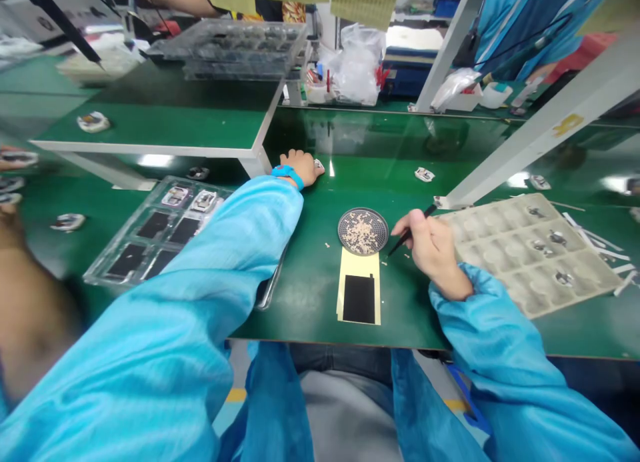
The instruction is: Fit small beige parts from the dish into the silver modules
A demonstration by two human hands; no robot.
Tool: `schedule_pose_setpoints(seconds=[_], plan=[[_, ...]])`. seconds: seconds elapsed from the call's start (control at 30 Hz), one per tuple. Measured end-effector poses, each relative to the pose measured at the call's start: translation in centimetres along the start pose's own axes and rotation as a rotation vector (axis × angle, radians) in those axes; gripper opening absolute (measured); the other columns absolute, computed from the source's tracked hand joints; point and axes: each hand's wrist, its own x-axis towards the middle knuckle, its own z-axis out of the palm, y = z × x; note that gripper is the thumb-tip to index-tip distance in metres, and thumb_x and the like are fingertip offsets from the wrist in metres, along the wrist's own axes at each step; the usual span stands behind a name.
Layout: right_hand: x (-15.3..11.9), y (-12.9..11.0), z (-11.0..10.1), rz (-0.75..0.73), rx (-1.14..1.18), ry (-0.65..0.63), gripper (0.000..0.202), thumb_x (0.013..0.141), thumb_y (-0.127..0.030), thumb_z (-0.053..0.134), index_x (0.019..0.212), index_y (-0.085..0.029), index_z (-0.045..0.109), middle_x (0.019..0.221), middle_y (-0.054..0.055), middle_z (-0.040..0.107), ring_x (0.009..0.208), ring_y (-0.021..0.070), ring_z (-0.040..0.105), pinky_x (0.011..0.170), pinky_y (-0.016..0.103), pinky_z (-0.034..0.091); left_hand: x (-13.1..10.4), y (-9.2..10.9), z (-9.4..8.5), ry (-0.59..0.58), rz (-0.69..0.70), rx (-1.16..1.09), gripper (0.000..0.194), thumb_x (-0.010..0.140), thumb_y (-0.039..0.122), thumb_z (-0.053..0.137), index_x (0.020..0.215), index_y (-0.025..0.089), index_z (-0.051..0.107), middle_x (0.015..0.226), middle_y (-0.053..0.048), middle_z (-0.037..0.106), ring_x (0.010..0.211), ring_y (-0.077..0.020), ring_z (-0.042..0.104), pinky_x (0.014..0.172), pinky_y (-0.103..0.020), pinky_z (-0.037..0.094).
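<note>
My left hand reaches far forward over the green table, its fingers at a small white part and closed on it or against it. In my right hand are black tweezers, gripped like a pen, tips pointing down to the left. Just left of those tips lies a round dark dish holding many tiny beige pieces. Below the dish, a yellow sheet carries a black rectangle. A few tiny pieces lie loose on the table around the dish.
A clear tray sits partly under my left sleeve. At the right lies a beige moulded tray beside white strips. A raised green shelf and slanted white posts frame the area. Another person's arm is at the left edge.
</note>
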Motion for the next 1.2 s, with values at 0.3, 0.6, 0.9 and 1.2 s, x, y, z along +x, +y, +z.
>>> schedule_pose_setpoints(seconds=[0.3, 0.6, 0.9, 1.2], plan=[[0.2, 0.3, 0.1, 0.094, 0.172, -0.574, 0.027, 0.082, -0.045, 0.079, 0.087, -0.019, 0.075, 0.088, 0.005, 0.075, 0.076, 0.0171, 0.069, 0.07, 0.031, 0.057, -1.2, -1.2, 0.2, 0.035, 0.117, -0.008, 0.055, 0.09, 0.054, 0.061, 0.12, 0.009, 0.065, 0.133, -0.022, 0.06, 0.132, -0.0416, 0.043, 0.111, -0.056, 0.027], [0.5, 1.7, -0.7, 0.12, 0.05, -0.544, 0.03, 0.086, -0.047, 0.074, 0.088, -0.018, 0.073, 0.087, 0.006, 0.075, 0.072, 0.0166, 0.065, 0.068, 0.032, 0.055, -9.2, 4.6, -3.1, -0.067, 0.028, -1.215, 0.047, 0.072, 0.028, 0.086, 0.105, 0.014, 0.057, 0.097, -0.009, 0.073, 0.088, -0.0202, 0.07, 0.077, -0.034, 0.054], [0.5, 1.2, -0.7, 0.15, 0.045, -0.563, 0.028, 0.085, -0.046, 0.075, 0.087, -0.019, 0.071, 0.084, 0.005, 0.073, 0.074, 0.0179, 0.065, 0.068, 0.032, 0.055, -17.9, 6.9, -0.8, -0.305, 0.037, -1.561, 0.061, 0.062, 0.011, 0.088, 0.114, 0.017, 0.057, 0.094, -0.003, 0.072, 0.08, -0.0146, 0.07, 0.077, -0.03, 0.057], [0.3, 1.2, -1.2, 0.156, 0.141, -0.564, 0.026, 0.085, -0.044, 0.078, 0.088, -0.02, 0.071, 0.087, 0.004, 0.071, 0.077, 0.0178, 0.066, 0.072, 0.033, 0.056, -20.5, 7.5, 2.2, -0.44, 0.125, -1.283, 0.05, 0.067, 0.009, 0.081, 0.108, 0.02, 0.055, 0.091, -0.002, 0.071, 0.083, -0.017, 0.07, 0.07, -0.028, 0.054]])
